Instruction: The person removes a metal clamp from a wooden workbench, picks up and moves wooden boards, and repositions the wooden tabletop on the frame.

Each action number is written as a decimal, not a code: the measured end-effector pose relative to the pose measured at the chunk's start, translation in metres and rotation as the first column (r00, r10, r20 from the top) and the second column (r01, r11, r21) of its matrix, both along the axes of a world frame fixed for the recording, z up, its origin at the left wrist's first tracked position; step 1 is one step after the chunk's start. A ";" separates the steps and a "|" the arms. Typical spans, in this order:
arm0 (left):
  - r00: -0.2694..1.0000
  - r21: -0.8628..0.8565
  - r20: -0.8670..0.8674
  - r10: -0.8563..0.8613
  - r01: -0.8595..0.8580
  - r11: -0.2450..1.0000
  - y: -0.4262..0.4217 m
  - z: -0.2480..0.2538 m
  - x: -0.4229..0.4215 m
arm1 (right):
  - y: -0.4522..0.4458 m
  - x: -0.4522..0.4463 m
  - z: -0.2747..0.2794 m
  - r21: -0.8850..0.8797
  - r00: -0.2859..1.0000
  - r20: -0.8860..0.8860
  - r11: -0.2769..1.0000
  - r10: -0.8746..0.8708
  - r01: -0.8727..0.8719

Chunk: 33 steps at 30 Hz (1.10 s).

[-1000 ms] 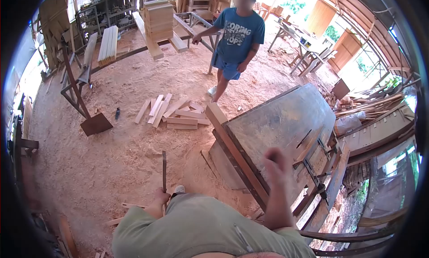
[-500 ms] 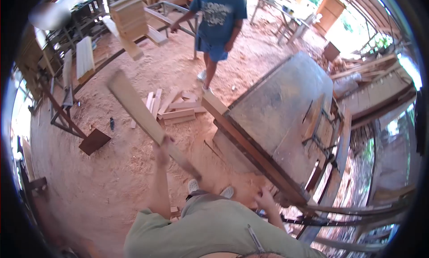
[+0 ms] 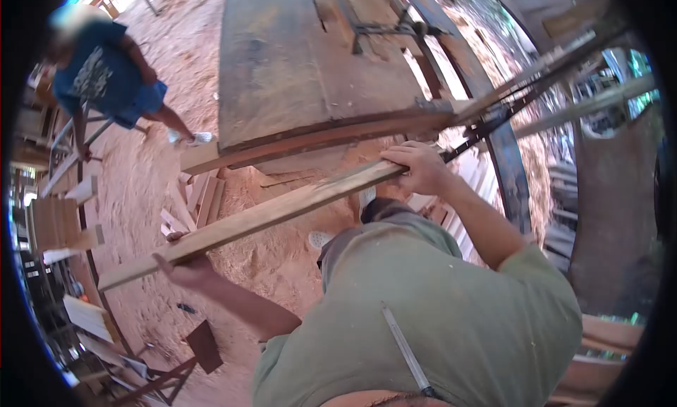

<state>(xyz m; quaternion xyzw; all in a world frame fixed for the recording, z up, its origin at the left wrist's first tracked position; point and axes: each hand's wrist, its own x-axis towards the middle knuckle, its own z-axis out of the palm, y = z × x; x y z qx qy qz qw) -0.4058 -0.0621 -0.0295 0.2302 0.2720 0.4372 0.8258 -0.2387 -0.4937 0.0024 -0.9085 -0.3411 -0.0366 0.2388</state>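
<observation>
A long wooden board [image 3: 282, 208] lies across in front of my body, slanting up from lower left to right. My left hand [image 3: 189, 264] holds it near its left end, fingers around the edge with the palm beneath. Toward the other end, my right hand [image 3: 417, 166] grips the board from above. Just beyond the board is a worn flat-topped table [image 3: 275, 62] with a wooden rail [image 3: 331, 133] along its near edge. The board appears apart from that rail, roughly alongside it.
A person in a blue shirt [image 3: 106, 72] stands at the upper left. Cut wood pieces [image 3: 204, 199] lie on the shavings-covered floor beyond the board. Stacked planks [image 3: 53, 224] are at the far left. A metal plate on a stand [image 3: 204, 347] is at lower left.
The view has turned right toward the table. The board, earlier raised in my left hand alone, now lies lower and flatter across my front, with my right hand on it too.
</observation>
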 end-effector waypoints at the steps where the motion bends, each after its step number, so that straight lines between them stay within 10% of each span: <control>1: 1.000 0.134 -0.023 0.004 0.000 0.991 -0.018 -0.006 0.014 | 0.000 0.000 0.008 -0.114 0.970 -0.242 0.993 -0.004 -0.024; 4: 0.997 -0.104 -0.073 0.018 -0.025 0.994 -0.059 -0.057 0.059 | 0.012 -0.008 -0.008 -0.215 0.894 -0.447 0.972 -0.014 -0.093; 13: 0.783 0.130 -0.548 0.295 -0.268 0.955 -0.126 -0.075 0.086 | 0.002 0.118 -0.015 0.088 0.499 -0.770 0.841 0.397 -0.533; 16: 0.721 0.155 -0.621 0.307 -0.271 0.950 -0.120 -0.108 0.067 | 0.012 0.202 0.019 0.324 0.637 -0.561 0.848 0.529 -0.419; 19: 0.739 0.078 -0.608 0.290 -0.309 0.948 -0.144 -0.085 0.082 | 0.028 0.273 0.036 0.336 0.435 -0.762 0.868 0.479 -0.366; 24: 0.768 -0.075 -0.596 0.237 -0.347 0.935 -0.185 -0.078 0.095 | 0.047 0.296 -0.001 0.205 0.276 -0.895 0.873 0.350 -0.442; 28: 0.727 -0.102 -0.636 0.261 -0.415 0.904 -0.214 -0.093 0.070 | -0.003 0.314 -0.030 -0.196 0.194 -0.980 0.438 -0.049 -0.877; 33: 0.631 -0.122 -0.707 0.319 -0.554 0.823 -0.235 -0.081 0.042 | -0.072 0.344 -0.034 -0.552 0.484 -0.819 0.191 -0.308 -0.812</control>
